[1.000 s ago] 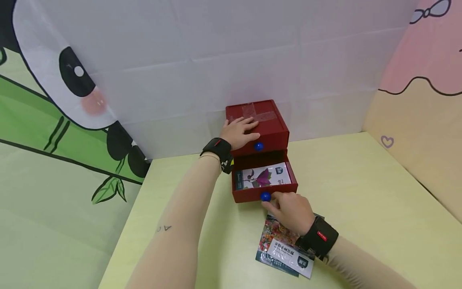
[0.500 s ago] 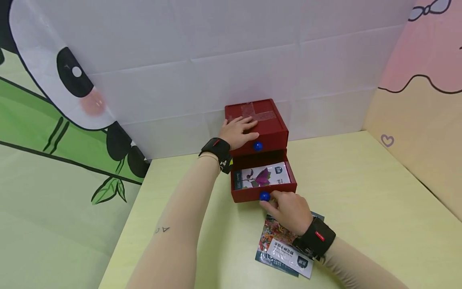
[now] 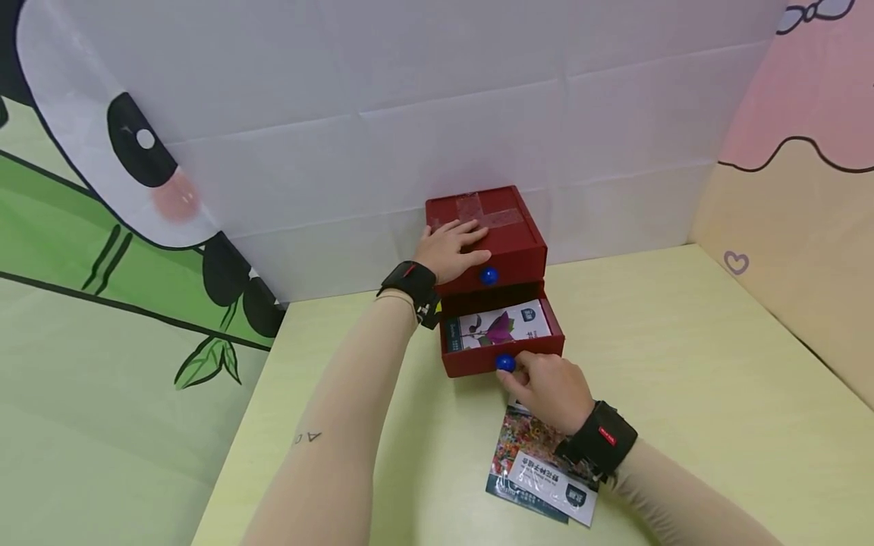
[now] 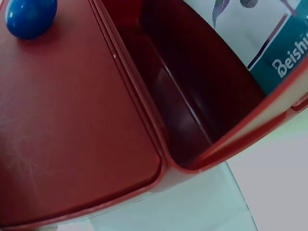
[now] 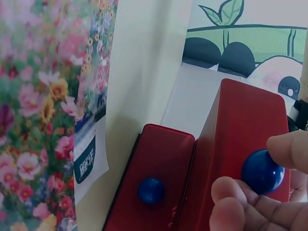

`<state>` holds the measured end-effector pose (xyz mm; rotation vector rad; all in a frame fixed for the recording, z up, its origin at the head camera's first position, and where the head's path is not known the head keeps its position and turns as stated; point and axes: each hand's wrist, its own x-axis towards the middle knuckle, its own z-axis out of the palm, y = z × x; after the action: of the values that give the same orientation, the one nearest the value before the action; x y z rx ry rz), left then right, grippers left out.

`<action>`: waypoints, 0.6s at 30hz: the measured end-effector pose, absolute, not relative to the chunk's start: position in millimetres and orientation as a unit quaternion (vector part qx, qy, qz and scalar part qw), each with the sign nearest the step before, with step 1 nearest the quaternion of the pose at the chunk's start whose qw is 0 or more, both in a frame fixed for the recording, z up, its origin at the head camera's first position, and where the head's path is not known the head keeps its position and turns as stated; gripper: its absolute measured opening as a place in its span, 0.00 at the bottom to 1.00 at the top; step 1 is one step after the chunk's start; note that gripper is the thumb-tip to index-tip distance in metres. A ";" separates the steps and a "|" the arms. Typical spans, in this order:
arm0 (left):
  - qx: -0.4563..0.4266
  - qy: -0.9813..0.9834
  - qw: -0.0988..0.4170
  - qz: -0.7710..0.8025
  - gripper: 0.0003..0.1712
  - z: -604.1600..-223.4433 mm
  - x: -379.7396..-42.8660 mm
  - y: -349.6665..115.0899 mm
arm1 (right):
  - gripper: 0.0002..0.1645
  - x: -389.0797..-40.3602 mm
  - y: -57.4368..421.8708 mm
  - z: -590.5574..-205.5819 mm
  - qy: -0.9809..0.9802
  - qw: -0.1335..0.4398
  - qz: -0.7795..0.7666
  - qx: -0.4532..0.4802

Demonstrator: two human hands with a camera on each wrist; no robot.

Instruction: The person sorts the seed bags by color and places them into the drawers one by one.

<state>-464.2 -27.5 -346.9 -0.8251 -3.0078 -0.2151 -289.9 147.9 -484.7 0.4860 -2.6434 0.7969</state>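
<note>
A red two-drawer box (image 3: 522, 250) stands against the back wall, its lower drawer (image 3: 471, 364) pulled out. My left hand (image 3: 451, 252) lies with spread fingers on the left of the box's top. Between thumb and fingers, my right hand (image 3: 554, 387) pinches the blue knob (image 3: 505, 363) of the lower drawer; the right wrist view shows this knob (image 5: 262, 172) up close. Inside the drawer lies a white packet (image 3: 529, 322) with a purple flower picture. The upper drawer, with its own blue knob (image 3: 489, 275), is closed. In the left wrist view the hand is nearly all out of sight.
On the table (image 3: 649, 341), partly under my right wrist, lie overlapping packets: one with a colourful flower picture (image 3: 519, 444) and a white label (image 3: 551, 485). Printed cloth walls (image 3: 328, 167) stand behind and at both sides.
The lower drawer has slid slightly inward, with my right hand moving along on its knob. My left hand has stayed on the box top.
</note>
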 end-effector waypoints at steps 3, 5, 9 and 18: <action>-0.265 -0.962 0.009 -0.068 0.36 -347.5 -464.6 -27.7 | 0.21 -293.4 147.5 -484.7 -0.928 0.167 0.281 0.176; -0.265 -0.962 0.010 -0.066 0.36 -348.1 -465.0 -27.6 | 0.21 -295.8 147.5 -484.2 -0.928 0.167 0.281 0.180; -0.264 -0.962 0.010 -0.065 0.36 -349.1 -464.8 -27.1 | 0.22 -301.0 147.9 -482.9 -0.928 0.161 0.283 0.181; -0.262 -0.964 0.018 -0.051 0.41 -350.0 -465.8 -25.7 | 0.22 -316.8 149.7 -476.9 -0.933 0.145 0.277 0.179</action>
<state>-465.8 -25.7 -350.0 -0.8121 -2.9927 -0.1585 -316.8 149.7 -476.9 0.5162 -2.6873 0.7980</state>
